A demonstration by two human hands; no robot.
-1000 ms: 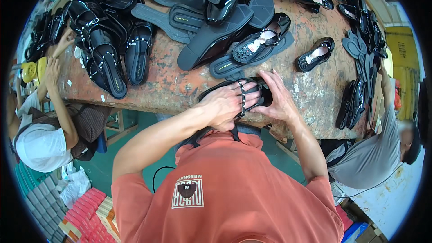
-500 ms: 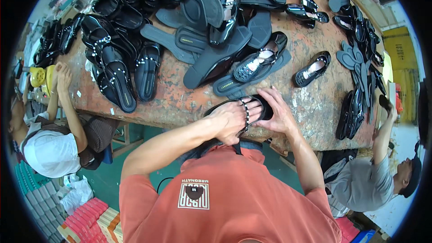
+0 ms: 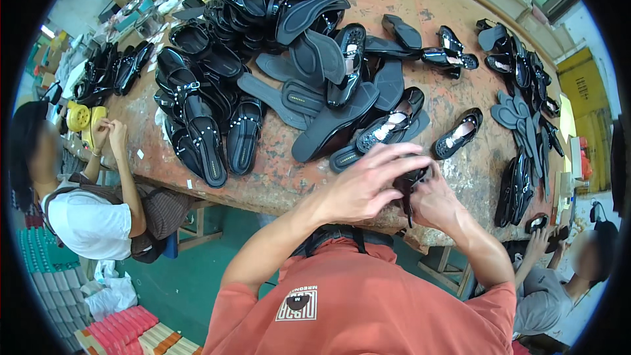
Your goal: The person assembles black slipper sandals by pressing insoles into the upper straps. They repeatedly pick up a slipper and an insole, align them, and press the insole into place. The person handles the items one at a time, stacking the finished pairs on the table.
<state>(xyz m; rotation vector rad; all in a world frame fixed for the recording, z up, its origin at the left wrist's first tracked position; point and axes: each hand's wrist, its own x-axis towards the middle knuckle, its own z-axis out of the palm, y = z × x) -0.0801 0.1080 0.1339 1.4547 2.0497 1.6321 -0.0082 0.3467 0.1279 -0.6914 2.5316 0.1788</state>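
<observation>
A black shoe (image 3: pixel 409 184), mostly hidden by my fingers, is held up at the near edge of the table. Curled around its right side, my right hand (image 3: pixel 437 198) grips it. My left hand (image 3: pixel 368 181) reaches over from the left with fingers stretched and spread, the fingertips at the top of the shoe and the thumb beside it. Just beyond my hands, a glossy black shoe with a perforated toe (image 3: pixel 388 125) rests on flat black insoles (image 3: pixel 345 156). Another single black shoe (image 3: pixel 458 133) stands to their right.
Black shoes with studded straps (image 3: pixel 197 125) and a tall heap of shoes (image 3: pixel 246 6) cover the left of the worn table (image 3: pixel 296 187). More shoes and insoles (image 3: pixel 519 118) line the right side. People sit at both ends, with a yellow tool (image 3: pixel 80 118) by the left one.
My left hand has come out of the strapped shoe and now spreads over it. The shoe has turned and shifted right, into my right hand's grip. The view has moved slightly.
</observation>
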